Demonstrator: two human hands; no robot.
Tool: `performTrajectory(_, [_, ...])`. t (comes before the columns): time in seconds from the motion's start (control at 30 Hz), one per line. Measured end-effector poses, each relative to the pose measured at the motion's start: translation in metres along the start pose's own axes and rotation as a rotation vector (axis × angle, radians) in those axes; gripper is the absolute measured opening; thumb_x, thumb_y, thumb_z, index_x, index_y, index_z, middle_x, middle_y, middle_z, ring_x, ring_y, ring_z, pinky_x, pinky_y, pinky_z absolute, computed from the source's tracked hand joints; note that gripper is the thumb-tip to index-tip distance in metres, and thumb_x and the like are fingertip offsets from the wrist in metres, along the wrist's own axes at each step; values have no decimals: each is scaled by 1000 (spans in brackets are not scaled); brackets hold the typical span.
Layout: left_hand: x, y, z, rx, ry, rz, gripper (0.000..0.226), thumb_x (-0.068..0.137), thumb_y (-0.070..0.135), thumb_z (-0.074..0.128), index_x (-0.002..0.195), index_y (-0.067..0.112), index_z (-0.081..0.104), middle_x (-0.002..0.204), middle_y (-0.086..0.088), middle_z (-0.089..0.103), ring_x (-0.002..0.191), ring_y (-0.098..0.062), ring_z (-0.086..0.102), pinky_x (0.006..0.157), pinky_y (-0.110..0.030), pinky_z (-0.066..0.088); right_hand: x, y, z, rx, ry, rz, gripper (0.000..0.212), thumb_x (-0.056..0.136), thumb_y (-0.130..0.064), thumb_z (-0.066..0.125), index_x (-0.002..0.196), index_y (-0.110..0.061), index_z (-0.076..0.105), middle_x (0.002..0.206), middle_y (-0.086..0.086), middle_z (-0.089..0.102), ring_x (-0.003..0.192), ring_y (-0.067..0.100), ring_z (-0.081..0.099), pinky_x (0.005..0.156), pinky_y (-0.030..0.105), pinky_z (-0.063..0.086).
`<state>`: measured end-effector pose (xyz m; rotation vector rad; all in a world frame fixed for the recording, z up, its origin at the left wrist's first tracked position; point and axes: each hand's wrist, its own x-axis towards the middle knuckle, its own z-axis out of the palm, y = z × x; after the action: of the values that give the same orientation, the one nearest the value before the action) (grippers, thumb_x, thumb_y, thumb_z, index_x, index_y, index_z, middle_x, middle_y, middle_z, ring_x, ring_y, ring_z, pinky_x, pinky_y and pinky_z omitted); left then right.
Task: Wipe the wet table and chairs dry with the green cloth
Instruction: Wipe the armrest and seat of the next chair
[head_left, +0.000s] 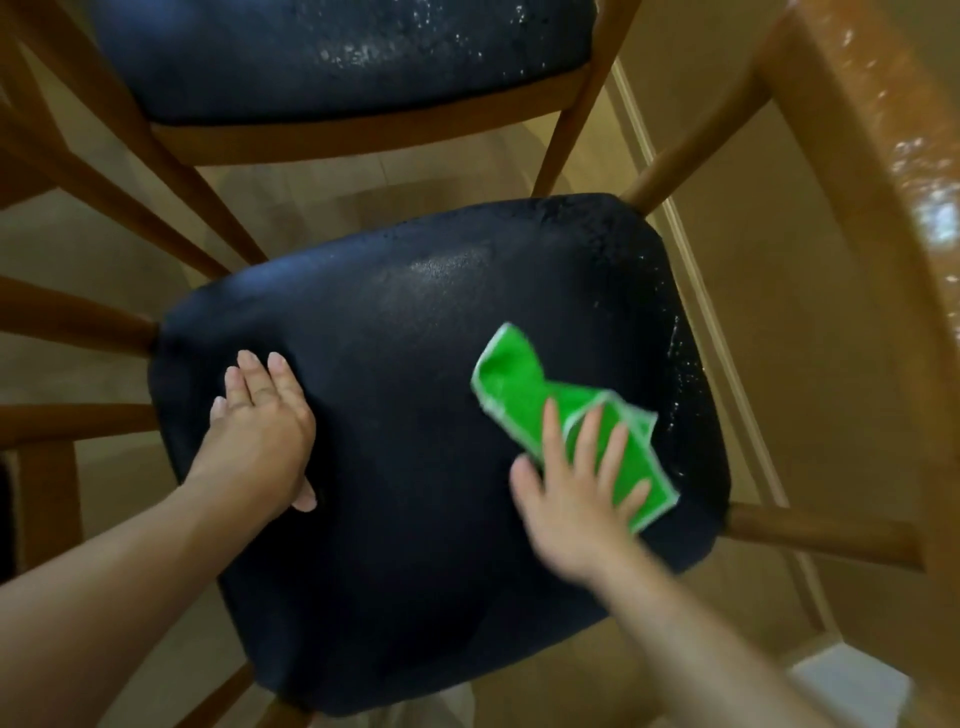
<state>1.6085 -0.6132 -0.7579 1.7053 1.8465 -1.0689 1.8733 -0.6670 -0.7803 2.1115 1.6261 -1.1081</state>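
A wooden chair with a dark blue padded seat (415, 374) fills the middle of the view. Water drops glint along the seat's right edge. The green cloth (524, 384) with a pale border lies crumpled on the right part of the seat. My right hand (582, 493) lies on the cloth with straight, spread fingers and presses it down; the hand looks blurred. My left hand (265, 431) rests flat on the left part of the seat, fingers straight.
A second chair with a wet dark seat (332, 52) stands just beyond. The glossy wooden table edge (883, 145) runs down the right side. Wooden chair rails (78, 317) spread at the left. A white object (852, 686) sits at the lower right.
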Motion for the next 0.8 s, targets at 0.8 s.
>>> performTrajectory(0.8, [-1,31,-63,-293,86,230,136,65,64,74,147,16,-24,154,-21,-24,143,-39,-14,115,-51,13,-88,-47,98,174,-34,346,76,91,-62,20,110,-54,-54,126,-12,-62,111,14,-61,110,68,1])
